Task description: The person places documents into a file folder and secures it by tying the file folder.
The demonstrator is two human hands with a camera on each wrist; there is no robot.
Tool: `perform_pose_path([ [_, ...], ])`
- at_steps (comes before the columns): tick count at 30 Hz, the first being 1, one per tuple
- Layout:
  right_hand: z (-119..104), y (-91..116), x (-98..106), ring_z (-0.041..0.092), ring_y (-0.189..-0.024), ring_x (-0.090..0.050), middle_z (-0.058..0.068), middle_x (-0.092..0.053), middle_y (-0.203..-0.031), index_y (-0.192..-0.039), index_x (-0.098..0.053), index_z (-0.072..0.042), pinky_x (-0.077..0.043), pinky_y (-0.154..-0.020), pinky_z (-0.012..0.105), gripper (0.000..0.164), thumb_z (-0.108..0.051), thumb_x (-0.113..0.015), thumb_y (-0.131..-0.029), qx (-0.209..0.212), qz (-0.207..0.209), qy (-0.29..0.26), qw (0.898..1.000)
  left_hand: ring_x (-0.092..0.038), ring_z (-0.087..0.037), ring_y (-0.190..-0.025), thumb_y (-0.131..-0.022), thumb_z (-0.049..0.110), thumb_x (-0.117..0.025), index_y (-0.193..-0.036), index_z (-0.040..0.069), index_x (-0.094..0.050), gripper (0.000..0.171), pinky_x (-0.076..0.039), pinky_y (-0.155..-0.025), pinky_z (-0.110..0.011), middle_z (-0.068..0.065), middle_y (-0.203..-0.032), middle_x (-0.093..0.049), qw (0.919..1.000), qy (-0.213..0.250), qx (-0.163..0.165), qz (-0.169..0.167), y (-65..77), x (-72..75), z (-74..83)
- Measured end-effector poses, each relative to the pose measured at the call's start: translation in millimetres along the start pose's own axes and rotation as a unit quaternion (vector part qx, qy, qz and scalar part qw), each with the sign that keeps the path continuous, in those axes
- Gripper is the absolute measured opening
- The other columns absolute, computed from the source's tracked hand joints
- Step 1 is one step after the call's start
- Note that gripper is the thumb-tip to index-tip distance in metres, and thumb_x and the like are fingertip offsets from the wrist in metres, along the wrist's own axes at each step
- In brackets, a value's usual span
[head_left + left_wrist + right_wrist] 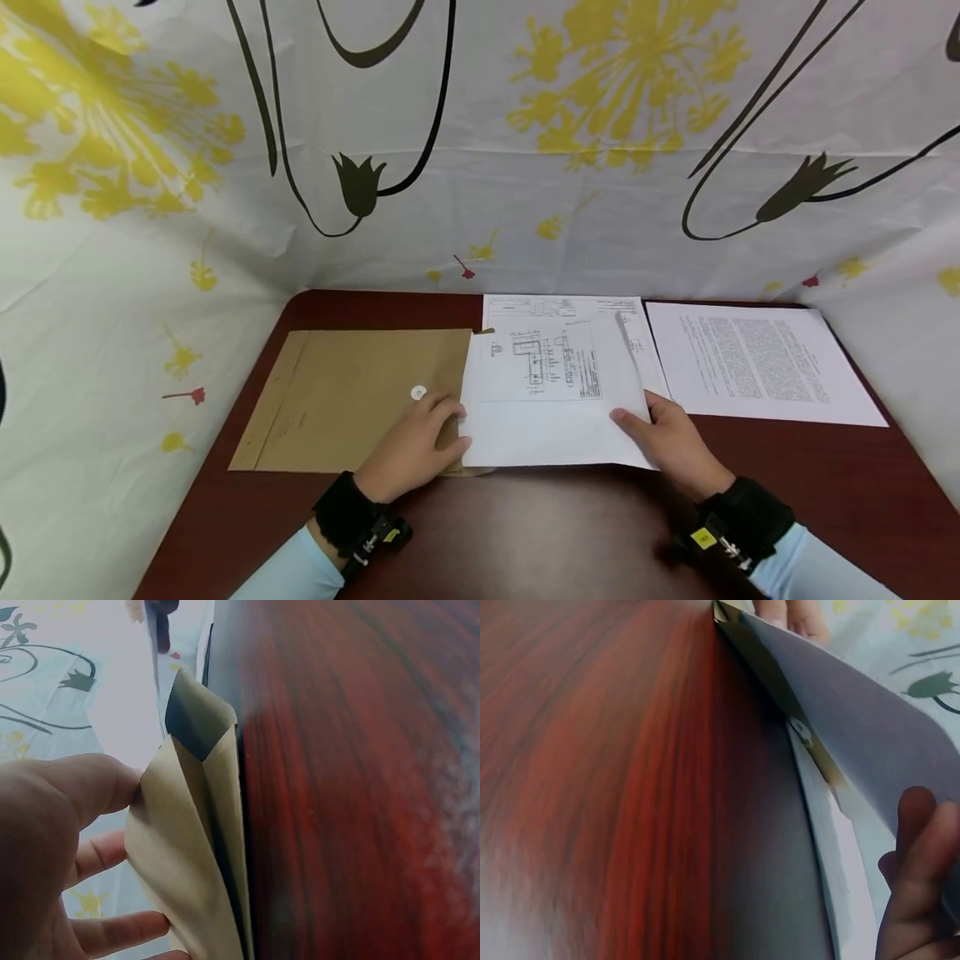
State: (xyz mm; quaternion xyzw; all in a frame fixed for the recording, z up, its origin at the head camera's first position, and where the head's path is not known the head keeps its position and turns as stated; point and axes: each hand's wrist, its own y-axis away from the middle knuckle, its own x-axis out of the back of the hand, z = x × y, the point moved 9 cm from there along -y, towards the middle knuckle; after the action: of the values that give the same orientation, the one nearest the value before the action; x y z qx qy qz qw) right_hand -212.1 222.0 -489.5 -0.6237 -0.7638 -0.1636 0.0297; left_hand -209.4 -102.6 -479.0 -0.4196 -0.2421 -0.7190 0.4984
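A brown paper envelope (360, 387) lies flat on the left, with a white round button on its face. My left hand (416, 442) holds the envelope's right end, thumb and fingers at its upper panel; in the left wrist view the folded side of the envelope (180, 847) gapes. White paper sheets (551, 400), the top one printed with a technical drawing, reach over the envelope's flap. The right hand (667, 433) grips their right edge, thumb on top. In the right wrist view the sheets (870, 720) stand tilted above the flap, their left edge close to the envelope's mouth.
Behind the held sheets lies another printed drawing sheet (562, 306). A text page (757, 362) rests at the right of the dark wood table (540, 533). Patterned cloth (480, 125) encloses the back and sides.
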Motion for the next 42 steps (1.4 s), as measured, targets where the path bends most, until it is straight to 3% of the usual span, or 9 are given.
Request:
perform_pose_path([
  [5, 1.0, -6.1, -16.5, 0.024, -0.096, -0.073, 0.019, -0.066, -0.124, -0.146, -0.042, -0.005, -0.059, -0.075, 0.037, 0.054, -0.032, -0.059, -0.102, -0.006, -0.016, -0.031, 0.999, -0.049, -0.031, -0.134, -0.094, 0.043, -0.068, -0.122, 0.021, -0.062, 0.036, -0.044, -0.107, -0.046, -0.01, -0.146, -0.05, 1.0, -0.006, 0.003, -0.001, 0.3, -1.1, -1.1],
  [9, 2.6, -4.2, -4.2, 0.02, -0.086, -0.07, 0.018, -0.065, -0.117, -0.144, -0.042, -0.003, -0.057, -0.069, 0.036, 0.055, -0.036, -0.056, -0.103, -0.027, 0.025, -0.012, 0.999, -0.05, -0.03, -0.133, -0.094, 0.044, -0.068, -0.123, 0.021, -0.062, 0.037, -0.044, -0.106, -0.045, -0.01, -0.145, -0.051, 0.9999, -0.012, -0.001, -0.003, -1.3, -1.6, 1.3],
  [12, 7.1, -0.7, 9.4, 0.015, -0.07, -0.061, 0.014, -0.066, -0.107, -0.138, -0.048, 0.001, -0.052, -0.06, 0.033, 0.046, -0.03, -0.052, -0.105, -0.042, 0.048, 0.011, 0.998, -0.05, -0.03, -0.132, -0.094, 0.043, -0.068, -0.123, 0.02, -0.062, 0.038, -0.044, -0.106, -0.045, -0.009, -0.144, -0.051, 0.9999, -0.012, -0.002, -0.005, -2.4, -1.3, 3.3],
  [16, 10.8, 3.1, 14.6, 0.016, -0.057, -0.049, 0.012, -0.069, -0.097, -0.134, -0.052, 0.004, -0.046, -0.053, 0.032, 0.04, -0.022, -0.053, -0.104, -0.038, 0.035, 0.02, 0.998, -0.05, -0.03, -0.132, -0.094, 0.042, -0.068, -0.123, 0.02, -0.063, 0.037, -0.044, -0.106, -0.044, -0.009, -0.144, -0.051, 0.9999, -0.015, -0.001, -0.006, -2.1, -0.8, 3.6],
  [19, 11.4, 3.1, 12.0, 0.016, -0.059, -0.052, 0.011, -0.07, -0.099, -0.136, -0.052, 0.004, -0.047, -0.054, 0.031, 0.043, -0.023, -0.056, -0.103, -0.026, 0.022, 0.02, 0.999, -0.05, -0.03, -0.132, -0.094, 0.041, -0.068, -0.122, 0.02, -0.063, 0.036, -0.045, -0.106, -0.045, -0.01, -0.144, -0.05, 0.9998, -0.017, 0.001, -0.005, -1.8, -0.6, 2.9],
  [36, 6.9, -13.4, -36.6, 0.014, -0.063, -0.054, 0.009, -0.062, -0.08, -0.136, -0.054, 0.003, -0.051, -0.057, 0.028, 0.042, -0.02, -0.061, -0.101, -0.011, -0.038, -0.035, 0.999, -0.05, -0.031, -0.132, -0.094, 0.041, -0.068, -0.12, 0.022, -0.063, 0.032, -0.044, -0.105, -0.046, -0.011, -0.145, -0.05, 0.9997, -0.021, -0.002, -0.008, -2.3, -3.1, -0.2],
  [42, 4.1, -19.7, -54.7, 0.013, -0.064, -0.055, 0.009, -0.063, -0.081, -0.135, -0.055, 0.004, -0.051, -0.058, 0.027, 0.041, -0.018, -0.062, -0.1, -0.007, -0.049, -0.046, 0.998, -0.049, -0.032, -0.134, -0.093, 0.042, -0.069, -0.121, 0.021, -0.062, 0.036, -0.044, -0.106, -0.046, -0.012, -0.147, -0.048, 0.9997, -0.02, 0.004, -0.013, -0.9, -3.8, -1.5],
])
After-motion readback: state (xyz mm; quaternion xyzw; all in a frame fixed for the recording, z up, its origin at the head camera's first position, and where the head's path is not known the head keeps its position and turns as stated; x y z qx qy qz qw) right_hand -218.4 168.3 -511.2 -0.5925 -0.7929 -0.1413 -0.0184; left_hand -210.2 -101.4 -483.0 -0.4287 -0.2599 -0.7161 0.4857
